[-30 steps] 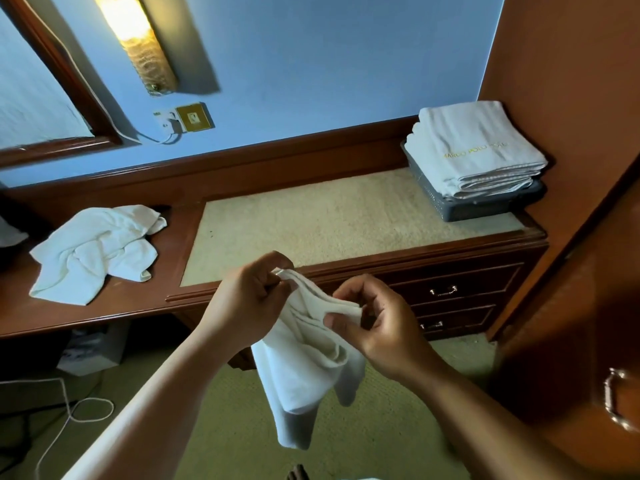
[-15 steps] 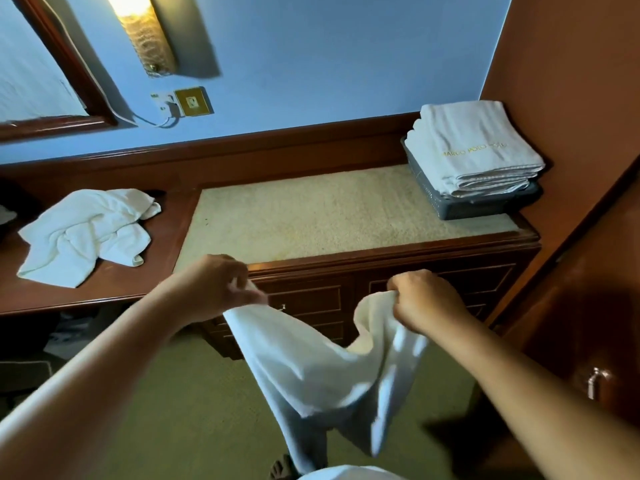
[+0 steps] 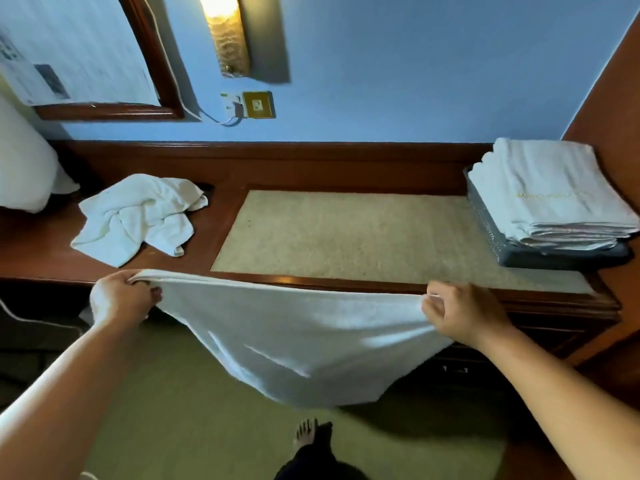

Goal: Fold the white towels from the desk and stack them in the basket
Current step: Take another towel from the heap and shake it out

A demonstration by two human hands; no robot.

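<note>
Both hands (image 3: 291, 306) pinching stretched towel (image 3: 298, 334) corners

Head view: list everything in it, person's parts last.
brown wooden desk: one, brown, beige inlay, along the blue wall
grey rectangular basket: one, grey, desk's right end
folded white towels: several, white, stacked in the basket
crumpled white towel heap: one, white, desk's left part
spread white cloth towel: one, white, hanging before the desk, held at both top corners
lit wall lamp: one, amber, on the wall
brass socket plate: one, gold, below the lamp
wood-framed mirror: one, brown, upper left
bare foot: one, bottom centre
left hand: one, fingers grip the towel's left corner
right hand: one, fingers pinch its right corner
</note>
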